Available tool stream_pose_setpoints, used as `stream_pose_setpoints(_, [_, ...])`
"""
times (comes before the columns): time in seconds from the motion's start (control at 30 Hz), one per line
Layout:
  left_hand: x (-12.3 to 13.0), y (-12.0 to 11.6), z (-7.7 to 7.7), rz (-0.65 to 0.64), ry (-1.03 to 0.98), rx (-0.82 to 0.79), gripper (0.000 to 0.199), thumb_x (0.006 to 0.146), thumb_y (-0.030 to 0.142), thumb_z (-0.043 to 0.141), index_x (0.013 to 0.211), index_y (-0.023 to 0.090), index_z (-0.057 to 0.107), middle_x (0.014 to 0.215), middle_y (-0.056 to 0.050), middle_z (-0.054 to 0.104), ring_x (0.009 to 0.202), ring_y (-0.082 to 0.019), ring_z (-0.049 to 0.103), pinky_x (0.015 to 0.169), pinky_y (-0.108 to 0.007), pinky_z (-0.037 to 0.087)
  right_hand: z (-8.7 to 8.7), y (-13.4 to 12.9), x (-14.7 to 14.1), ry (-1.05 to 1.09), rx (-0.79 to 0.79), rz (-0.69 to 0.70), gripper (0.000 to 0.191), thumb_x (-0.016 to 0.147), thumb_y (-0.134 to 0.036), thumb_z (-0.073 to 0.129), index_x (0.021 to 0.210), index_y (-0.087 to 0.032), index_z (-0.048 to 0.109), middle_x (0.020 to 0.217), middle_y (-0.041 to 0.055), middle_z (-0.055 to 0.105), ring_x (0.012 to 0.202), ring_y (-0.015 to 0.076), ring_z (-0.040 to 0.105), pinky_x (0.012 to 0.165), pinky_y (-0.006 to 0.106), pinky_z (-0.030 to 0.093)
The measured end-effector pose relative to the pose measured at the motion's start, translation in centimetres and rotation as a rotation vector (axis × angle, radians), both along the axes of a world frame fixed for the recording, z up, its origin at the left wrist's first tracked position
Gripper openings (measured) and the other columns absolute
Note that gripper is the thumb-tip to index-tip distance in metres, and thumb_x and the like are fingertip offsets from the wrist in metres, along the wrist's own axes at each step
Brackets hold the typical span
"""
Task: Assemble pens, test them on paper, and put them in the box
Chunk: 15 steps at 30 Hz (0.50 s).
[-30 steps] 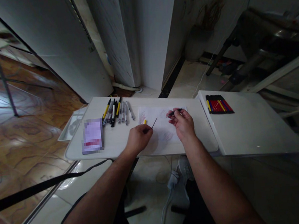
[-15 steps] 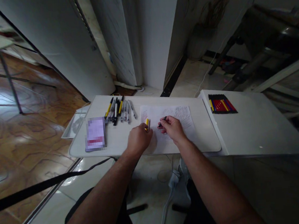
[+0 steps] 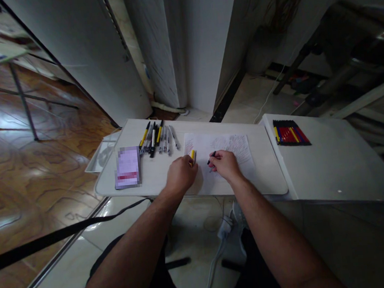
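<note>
My left hand [image 3: 182, 176] is closed around a yellow pen [image 3: 192, 154], whose end sticks up past the thumb. A thin grey piece lies beside it; whether it belongs to the same pen I cannot tell. In my right hand [image 3: 226, 164] a dark pen or pen part [image 3: 212, 156] is pinched between thumb and fingers, slanting down to the left. Both hands are over a sheet of paper [image 3: 208, 139] covered with scribbled strokes. Whether the dark piece touches the paper is too small to see.
Several loose pens [image 3: 153, 140] lie at the back left of the white table [image 3: 148, 177]. A purple blurred packet [image 3: 127, 166] is at the left. Several pens [image 3: 290, 134] in red, yellow and blue lie side by side on the right-hand surface [image 3: 335, 163]. A cable [image 3: 214, 263] hangs below.
The whole view has shifted slightly to the right in the picture. Both hands keep nearly the same place over the paper, with only small finger movement in the right hand.
</note>
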<state>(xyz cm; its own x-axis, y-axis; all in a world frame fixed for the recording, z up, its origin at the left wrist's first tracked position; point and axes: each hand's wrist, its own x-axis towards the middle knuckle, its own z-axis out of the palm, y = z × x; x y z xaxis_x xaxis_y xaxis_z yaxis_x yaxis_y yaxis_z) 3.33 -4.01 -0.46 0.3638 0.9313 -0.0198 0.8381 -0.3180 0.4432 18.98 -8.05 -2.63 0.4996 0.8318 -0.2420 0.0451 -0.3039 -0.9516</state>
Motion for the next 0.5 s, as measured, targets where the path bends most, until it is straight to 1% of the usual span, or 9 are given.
stream_pose_setpoints(0.17, [0.04,0.07,0.01,-0.014,0.024,0.020,0.016,0.081,0.031,0.058,0.086,0.019,0.068,0.087,-0.008,0.072,0.078,-0.021,0.065,0.068,-0.029,0.044,-0.05,0.29,-0.14,-0.057,-0.052,0.048,0.005,0.076,-0.012,0.062,0.076,-0.015,0.065,0.063,0.0004,0.066,0.054,0.0114,0.064,0.041,0.017,0.049])
stream_pose_setpoints(0.3, [0.01,0.14,0.00,0.008,0.022,0.007,0.018,0.081,0.029,0.059,0.092,0.019,0.068,0.091,-0.008,0.072,0.081,-0.021,0.065,0.071,-0.028,0.045,-0.11,0.36,-0.18,-0.118,-0.076,0.099,0.004,0.078,-0.017,0.063,0.078,-0.016,0.066,0.065,0.0014,0.068,0.055,0.0125,0.065,0.043,0.018,0.049])
stream_pose_setpoints(0.4, [-0.07,0.23,-0.03,0.023,0.017,0.000,0.021,0.080,0.029,0.060,0.097,0.018,0.068,0.093,-0.008,0.072,0.082,-0.021,0.065,0.072,-0.028,0.046,-0.30,0.37,-0.31,-0.154,-0.077,0.146,0.008,0.078,-0.017,0.063,0.085,-0.016,0.067,0.067,0.0013,0.069,0.057,0.0130,0.066,0.043,0.017,0.047])
stream_pose_setpoints(0.5, [-0.20,0.35,-0.14,0.031,0.011,0.000,0.023,0.080,0.029,0.060,0.100,0.018,0.067,0.093,-0.008,0.072,0.081,-0.021,0.066,0.071,-0.028,0.046,-0.35,0.33,-0.58,-0.232,-0.084,0.180,0.017,0.077,-0.019,0.065,0.094,-0.017,0.068,0.071,0.0014,0.071,0.060,0.0133,0.068,0.050,0.019,0.049])
